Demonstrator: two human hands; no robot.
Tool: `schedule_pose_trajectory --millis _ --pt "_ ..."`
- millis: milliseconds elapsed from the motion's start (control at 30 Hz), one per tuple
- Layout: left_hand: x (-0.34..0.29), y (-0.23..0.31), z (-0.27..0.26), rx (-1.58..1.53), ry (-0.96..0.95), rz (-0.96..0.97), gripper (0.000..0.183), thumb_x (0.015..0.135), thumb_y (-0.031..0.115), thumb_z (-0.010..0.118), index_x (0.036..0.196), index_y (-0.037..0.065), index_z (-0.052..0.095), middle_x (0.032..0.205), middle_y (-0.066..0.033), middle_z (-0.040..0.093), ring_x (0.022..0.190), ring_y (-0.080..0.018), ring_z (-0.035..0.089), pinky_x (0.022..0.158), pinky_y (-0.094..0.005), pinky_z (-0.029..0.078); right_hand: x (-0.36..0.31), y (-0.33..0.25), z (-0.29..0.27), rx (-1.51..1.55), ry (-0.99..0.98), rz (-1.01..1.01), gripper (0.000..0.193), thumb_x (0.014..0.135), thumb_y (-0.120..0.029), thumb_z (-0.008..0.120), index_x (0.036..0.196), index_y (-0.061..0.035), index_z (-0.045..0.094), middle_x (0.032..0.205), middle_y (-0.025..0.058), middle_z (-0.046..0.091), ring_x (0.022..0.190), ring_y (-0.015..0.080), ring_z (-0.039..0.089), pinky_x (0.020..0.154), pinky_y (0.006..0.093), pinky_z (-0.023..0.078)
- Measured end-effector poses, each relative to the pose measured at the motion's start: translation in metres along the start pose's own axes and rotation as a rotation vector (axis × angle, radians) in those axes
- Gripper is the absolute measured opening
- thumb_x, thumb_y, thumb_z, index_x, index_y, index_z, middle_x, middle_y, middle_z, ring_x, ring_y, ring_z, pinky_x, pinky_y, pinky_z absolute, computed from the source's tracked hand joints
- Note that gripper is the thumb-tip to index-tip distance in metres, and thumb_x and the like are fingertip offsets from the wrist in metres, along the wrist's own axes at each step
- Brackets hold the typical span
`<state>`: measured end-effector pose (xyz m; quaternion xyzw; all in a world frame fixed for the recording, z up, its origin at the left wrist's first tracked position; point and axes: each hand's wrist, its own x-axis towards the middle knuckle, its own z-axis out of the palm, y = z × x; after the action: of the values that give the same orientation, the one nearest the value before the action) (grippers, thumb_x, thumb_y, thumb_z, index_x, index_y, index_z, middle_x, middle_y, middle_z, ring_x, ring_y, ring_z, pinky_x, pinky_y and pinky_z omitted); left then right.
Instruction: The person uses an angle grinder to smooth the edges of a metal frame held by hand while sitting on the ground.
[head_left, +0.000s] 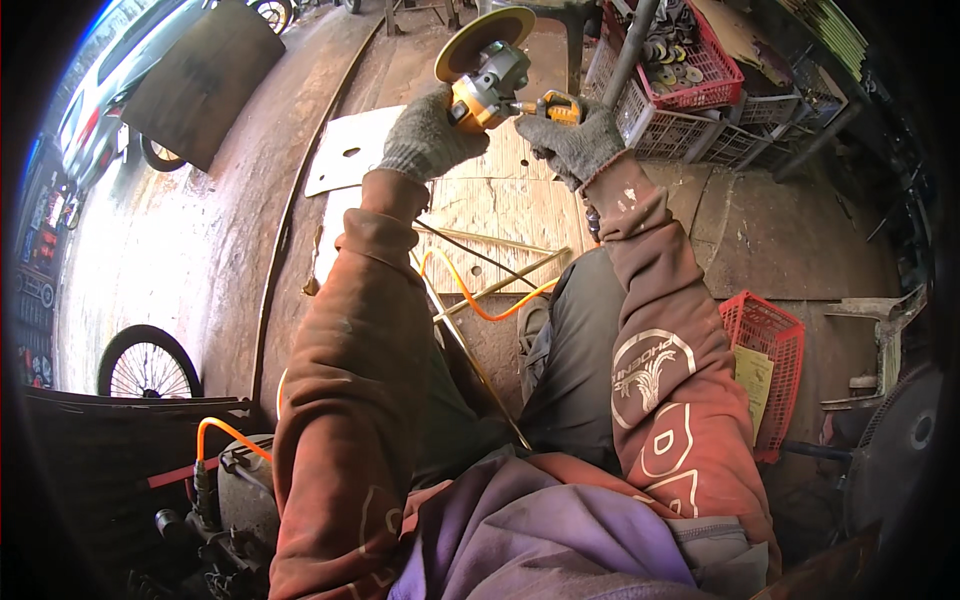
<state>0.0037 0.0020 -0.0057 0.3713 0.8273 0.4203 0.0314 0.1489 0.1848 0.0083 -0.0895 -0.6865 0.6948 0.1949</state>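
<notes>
Both my hands wear grey knit gloves and are raised at the far side, over the flattened cardboard (500, 205). My left hand (430, 135) is closed around the body of a yellow and grey angle grinder (480, 98). A large tan round disc (490, 42) is mounted on it, tilted toward the upper left. From the grinder's right side a metal stud runs to a yellow and black side handle (562, 106). Curled fingers of my right hand (590, 142) grip this handle from below. The grinder's rear is partly hidden by my left glove.
Between my legs lie crossed thin metal bars (465, 350) and an orange hose (440, 262). A red crate of discs (715, 80) sits on grey crates at the far right. Nearer are a red basket (775, 365) and a large toothed disc (905, 430). A spoked wheel (150, 365) stands left.
</notes>
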Motion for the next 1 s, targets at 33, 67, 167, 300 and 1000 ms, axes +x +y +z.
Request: schedule_pose_trajectory --millis 33,67,167,300,1000 --pt "0.0 0.0 0.0 -0.003 0.007 0.001 0.055 0.074 0.028 0.091 0.12 0.006 0.071 0.103 -0.0157 0.079 0.096 -0.0306 0.077 0.088 -0.0419 0.059 -0.001 -0.001 0.0 -0.028 0.025 0.021 0.025 0.085 -0.013 0.093 0.096 -0.0085 0.071 0.074 0.0037 0.069 0.056 0.0113 0.063 0.045 0.0251 0.046" --pt "0.0 -0.001 0.0 0.008 0.009 0.001 0.054 0.074 0.028 0.09 0.12 0.006 0.072 0.103 -0.0158 0.079 0.096 -0.0307 0.077 0.088 -0.0419 0.059 -0.001 -0.001 0.0 -0.051 0.047 0.042 0.025 0.084 -0.013 0.093 0.096 -0.0085 0.071 0.074 0.0038 0.069 0.056 0.0112 0.062 0.045 0.025 0.045" --pt "0.001 -0.003 0.001 0.013 0.027 0.024 0.055 0.074 0.028 0.09 0.12 0.006 0.072 0.105 -0.0163 0.079 0.097 -0.0311 0.077 0.088 -0.0421 0.059 0.001 0.0 0.001 -0.044 0.076 0.019 0.026 0.084 -0.012 0.093 0.097 -0.0082 0.071 0.075 0.0045 0.069 0.056 0.0114 0.062 0.045 0.0252 0.046" --pt "0.004 -0.007 0.002 0.002 0.015 0.037 0.057 0.074 0.03 0.09 0.122 0.006 0.072 0.106 -0.017 0.079 0.098 -0.0324 0.077 0.089 -0.0426 0.06 0.004 0.006 0.003 0.034 0.068 -0.027 0.028 0.083 -0.01 0.093 0.1 -0.0075 0.071 0.078 0.0054 0.069 0.056 0.0122 0.062 0.046 0.0265 0.047" --pt "0.002 -0.008 0.002 -0.055 0.011 0.028 0.058 0.074 0.027 0.091 0.124 0.005 0.07 0.106 -0.0168 0.079 0.098 -0.0314 0.076 0.089 -0.0426 0.059 0.01 0.012 -0.004 -0.023 0.127 0.038 0.023 0.083 -0.006 0.091 0.095 -0.0071 0.071 0.077 0.0048 0.068 0.059 0.0131 0.063 0.05 0.0276 0.051"
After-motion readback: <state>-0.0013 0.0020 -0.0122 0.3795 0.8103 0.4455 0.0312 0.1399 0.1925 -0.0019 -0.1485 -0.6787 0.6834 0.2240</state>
